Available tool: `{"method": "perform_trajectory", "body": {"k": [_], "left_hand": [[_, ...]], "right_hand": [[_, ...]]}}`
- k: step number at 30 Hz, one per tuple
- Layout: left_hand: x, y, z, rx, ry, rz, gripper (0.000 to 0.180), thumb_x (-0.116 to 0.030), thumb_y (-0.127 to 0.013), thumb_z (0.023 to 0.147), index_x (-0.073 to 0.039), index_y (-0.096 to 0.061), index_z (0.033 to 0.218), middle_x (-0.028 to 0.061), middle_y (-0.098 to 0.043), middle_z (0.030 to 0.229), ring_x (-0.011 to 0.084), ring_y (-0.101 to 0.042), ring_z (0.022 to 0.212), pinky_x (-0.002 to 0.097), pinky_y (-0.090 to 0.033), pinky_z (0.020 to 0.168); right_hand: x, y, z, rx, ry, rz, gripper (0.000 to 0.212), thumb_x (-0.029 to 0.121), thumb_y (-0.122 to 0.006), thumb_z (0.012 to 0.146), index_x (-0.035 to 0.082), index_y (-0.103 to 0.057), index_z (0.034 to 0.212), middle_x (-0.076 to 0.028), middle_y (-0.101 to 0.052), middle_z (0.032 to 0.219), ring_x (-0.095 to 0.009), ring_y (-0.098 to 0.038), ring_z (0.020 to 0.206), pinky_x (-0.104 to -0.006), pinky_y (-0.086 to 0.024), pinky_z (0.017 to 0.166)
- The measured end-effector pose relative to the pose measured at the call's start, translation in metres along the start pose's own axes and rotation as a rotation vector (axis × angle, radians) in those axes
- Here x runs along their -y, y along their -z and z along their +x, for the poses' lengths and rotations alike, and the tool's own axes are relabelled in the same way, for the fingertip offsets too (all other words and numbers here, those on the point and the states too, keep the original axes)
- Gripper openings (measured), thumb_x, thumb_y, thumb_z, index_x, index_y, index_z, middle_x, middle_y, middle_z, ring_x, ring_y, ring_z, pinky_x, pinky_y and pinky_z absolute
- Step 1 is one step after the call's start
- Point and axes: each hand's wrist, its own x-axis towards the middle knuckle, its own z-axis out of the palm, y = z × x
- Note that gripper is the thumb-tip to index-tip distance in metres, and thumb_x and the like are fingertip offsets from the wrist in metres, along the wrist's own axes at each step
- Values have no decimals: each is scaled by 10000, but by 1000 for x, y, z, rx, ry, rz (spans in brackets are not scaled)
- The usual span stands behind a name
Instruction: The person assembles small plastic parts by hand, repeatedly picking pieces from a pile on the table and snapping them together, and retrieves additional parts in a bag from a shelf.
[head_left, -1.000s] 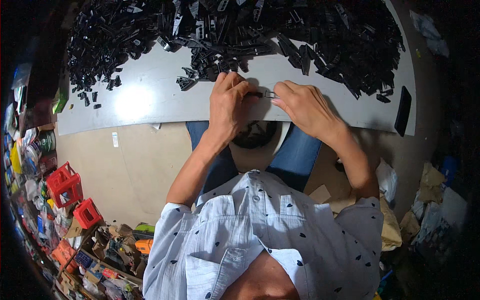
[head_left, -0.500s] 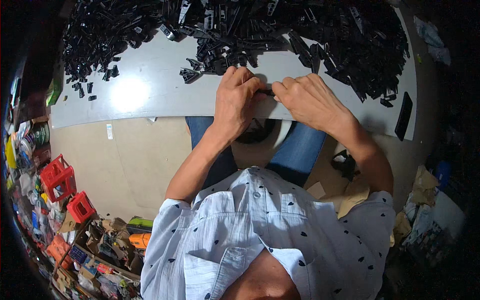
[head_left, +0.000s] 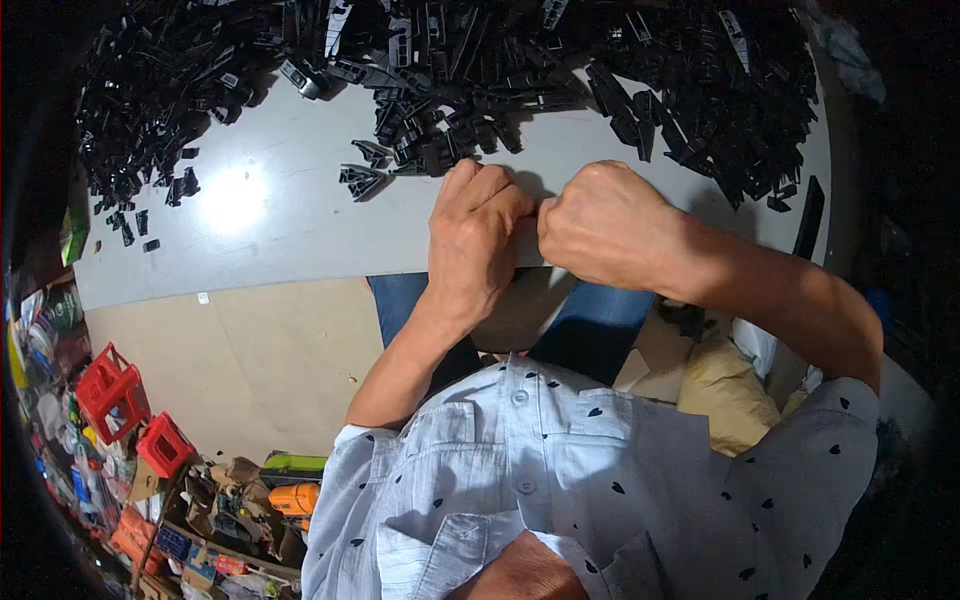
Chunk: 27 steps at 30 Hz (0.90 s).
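Observation:
My left hand (head_left: 472,235) is closed, with its fingers curled, above the front edge of the white table (head_left: 330,225). My right hand (head_left: 605,225) makes a fist just beside it, knuckles almost touching the left fingers. Half a second ago a small black plastic part showed between the two hands; now the fingers hide nearly all of it. Just beyond my left hand lies a cluster of loose black plastic parts (head_left: 430,130). Two ribbed black pieces (head_left: 362,182) rest a little apart, left of that cluster.
Heaps of black plastic parts (head_left: 160,110) cover the far left of the table, and another heap (head_left: 735,130) the far right. A long black strip (head_left: 810,218) lies by the right edge. Red plastic stools (head_left: 112,392) and a cluttered box (head_left: 230,510) stand on the floor at left.
My right hand has turned into a tighter fist, its elbow swung outward to the right. The view has shifted, so the table sits lower. The black part between my hands has become hidden.

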Motion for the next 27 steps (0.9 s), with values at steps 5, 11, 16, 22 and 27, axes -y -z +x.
{"method": "perform_trajectory", "body": {"k": [5,11,16,22,27], "left_hand": [[2,5,2,32,-25,-14,124,48,-655,628,-13,-574,700,94,-495,720,281,-468,715,368,-404,635],[0,22,-7,52,-2,-12,247,31,-779,581,-5,-576,716,61,-522,726,212,-494,694,320,-413,614],[-24,41,-8,572,491,-942,353,-60,-848,658,-12,-601,907,-42,-564,821,40,-509,769,194,-423,662],[-31,12,-43,686,729,-830,210,-98,-788,758,-3,-610,704,38,-586,593,116,-549,535,278,-430,500],[-46,23,-34,460,83,34,162,-78,-682,753,-34,-649,905,133,-580,780,351,-586,709,395,-480,627]], "right_hand": [[-14,-5,1,-81,10,36,143,136,-615,744,88,-710,648,-95,-681,667,-229,-689,664,-367,-530,576],[-15,-16,-33,-381,-228,171,251,249,-656,817,54,-497,813,-86,-509,707,-263,-601,665,-374,-473,556],[28,-28,-73,-525,-174,262,260,240,-671,832,52,-493,800,-83,-551,666,-202,-613,575,-310,-495,495],[67,-52,-68,-597,-136,319,103,77,-565,789,31,-491,735,-98,-531,612,-218,-582,489,-337,-463,430],[76,-68,-64,-323,-238,482,294,273,-578,904,8,-543,782,-151,-595,675,-298,-638,577,-396,-497,507]]}}
